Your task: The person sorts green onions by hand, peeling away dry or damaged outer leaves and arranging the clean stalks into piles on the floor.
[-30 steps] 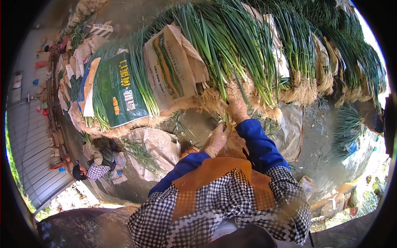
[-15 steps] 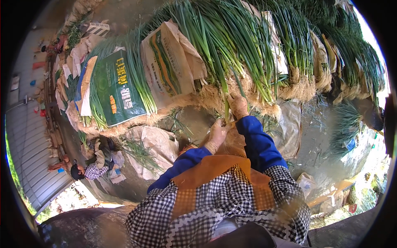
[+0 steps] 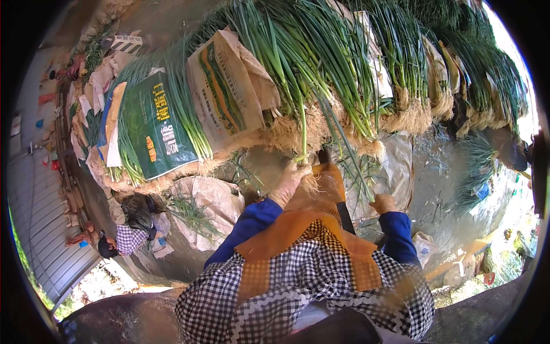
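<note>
My left hand [image 3: 291,182] grips the root end of a green onion stalk [image 3: 303,129], its pale roots hanging beside my fingers over my orange apron [image 3: 321,203]. Off to the right, my right hand [image 3: 382,203] is closed on a long green leaf [image 3: 356,172], which slants down from the stalk's upper part toward it. Above both hands lies a long row of green onions [image 3: 344,69] with bushy pale roots. Sacks lie over part of the row: a green printed one [image 3: 147,126] and a beige one [image 3: 220,94].
A co-worker in a checked garment [image 3: 130,238] is bent over at the lower left, beside a corrugated metal sheet [image 3: 40,223]. Pale sheets [image 3: 200,203] and leaf scraps lie on the ground below the row. A loose heap of greens [image 3: 478,172] lies at the right.
My right hand has left the stalk and moved right and down, pulling a leaf with it. My left hand stays on the stalk's base, slightly shifted left.
</note>
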Motion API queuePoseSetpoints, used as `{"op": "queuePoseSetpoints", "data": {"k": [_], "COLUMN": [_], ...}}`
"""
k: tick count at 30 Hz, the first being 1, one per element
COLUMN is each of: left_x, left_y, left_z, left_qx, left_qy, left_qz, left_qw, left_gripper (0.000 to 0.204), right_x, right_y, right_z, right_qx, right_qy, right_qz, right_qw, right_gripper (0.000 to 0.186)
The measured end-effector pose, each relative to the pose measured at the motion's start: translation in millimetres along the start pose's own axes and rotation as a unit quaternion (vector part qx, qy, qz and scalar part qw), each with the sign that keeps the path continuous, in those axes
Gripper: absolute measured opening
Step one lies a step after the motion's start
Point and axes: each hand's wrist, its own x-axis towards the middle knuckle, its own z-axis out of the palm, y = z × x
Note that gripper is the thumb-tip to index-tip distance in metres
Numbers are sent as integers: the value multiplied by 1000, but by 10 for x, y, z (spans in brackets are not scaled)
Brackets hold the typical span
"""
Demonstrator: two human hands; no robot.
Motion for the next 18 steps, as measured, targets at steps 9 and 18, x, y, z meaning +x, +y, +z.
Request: {"op": "queuePoseSetpoints", "data": {"k": [9, 18], "left_x": [56, 78], "left_y": [-241, 126], "left_z": [42, 103], "left_qx": [326, 77], "left_qy": [89, 26], "left_qz": [157, 54], "left_qw": [928, 995], "left_gripper": [63, 34], "right_x": [614, -47], "right_y": [-2074, -1122], "right_z": [-983, -513], "right_qx": [161, 144], "right_qy": [240, 229], "right_qz": [-180, -296], "right_qw": [940, 916], "right_gripper": [36, 27]}}
